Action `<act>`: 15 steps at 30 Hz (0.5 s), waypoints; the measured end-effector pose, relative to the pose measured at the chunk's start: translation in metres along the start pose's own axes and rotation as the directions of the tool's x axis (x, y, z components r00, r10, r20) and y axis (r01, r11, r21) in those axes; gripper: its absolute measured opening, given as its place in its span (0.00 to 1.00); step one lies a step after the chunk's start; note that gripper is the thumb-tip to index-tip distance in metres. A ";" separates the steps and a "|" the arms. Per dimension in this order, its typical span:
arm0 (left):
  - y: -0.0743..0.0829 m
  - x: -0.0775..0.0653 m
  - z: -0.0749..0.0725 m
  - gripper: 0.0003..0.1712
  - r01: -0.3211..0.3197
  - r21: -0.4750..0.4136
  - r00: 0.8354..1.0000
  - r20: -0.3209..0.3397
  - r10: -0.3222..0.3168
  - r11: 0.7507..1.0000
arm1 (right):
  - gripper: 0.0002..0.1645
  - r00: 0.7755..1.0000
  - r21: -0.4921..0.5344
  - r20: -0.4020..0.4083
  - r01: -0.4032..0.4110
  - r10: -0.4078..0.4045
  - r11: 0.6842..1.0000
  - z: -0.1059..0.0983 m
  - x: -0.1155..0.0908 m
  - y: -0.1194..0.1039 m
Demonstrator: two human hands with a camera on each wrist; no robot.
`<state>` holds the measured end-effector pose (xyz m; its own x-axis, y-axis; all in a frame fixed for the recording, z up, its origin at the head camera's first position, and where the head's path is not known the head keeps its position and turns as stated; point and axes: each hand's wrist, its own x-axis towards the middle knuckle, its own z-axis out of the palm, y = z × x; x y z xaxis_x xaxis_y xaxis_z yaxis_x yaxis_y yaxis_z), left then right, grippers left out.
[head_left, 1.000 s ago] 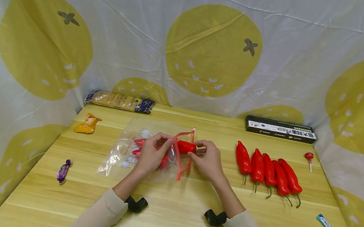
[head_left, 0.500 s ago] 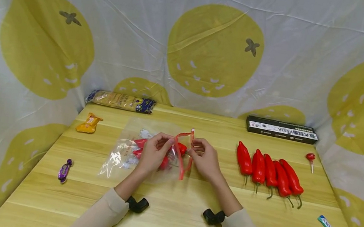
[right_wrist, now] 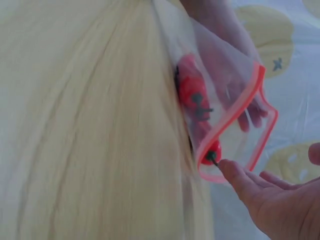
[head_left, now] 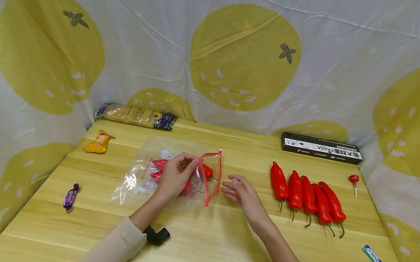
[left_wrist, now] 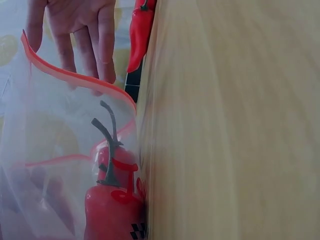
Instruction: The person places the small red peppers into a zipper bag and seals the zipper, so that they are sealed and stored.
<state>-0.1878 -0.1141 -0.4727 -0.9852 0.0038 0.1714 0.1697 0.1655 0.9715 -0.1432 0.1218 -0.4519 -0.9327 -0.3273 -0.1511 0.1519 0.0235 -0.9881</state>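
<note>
The right hand (head_left: 242, 200) has let go: its fingers, pinched on the stem end of a red pepper (head_left: 207, 172) a second ago, now lie extended and hold nothing, just beside the mouth of the clear bag (head_left: 151, 147). Over that second the pepper's body has slid inward past the red zip edge (right_wrist: 234, 115), leaving only its stem at the opening, next to at least one other pepper inside. The left hand (head_left: 177, 175) is clamped on the bag near its mouth, as it was. Loading this pepper therefore looks all but done, though the stem may need tucking in. Five peppers (head_left: 308, 196) lie on the desk (head_left: 184, 257) to the right, apparently left to bag.
</note>
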 end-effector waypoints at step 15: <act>0.024 -0.008 -0.001 0.12 -0.013 -0.009 1.000 0.025 0.013 1.000 | 0.41 0.994 0.205 0.066 0.069 -0.085 0.976 0.024 0.027 0.003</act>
<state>-0.1759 -0.1113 -0.4510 -0.9832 0.0302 0.1803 0.1828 0.1561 0.9707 -0.1602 0.0908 -0.4581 -0.9185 -0.3900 -0.0648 0.1506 -0.1935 -0.9695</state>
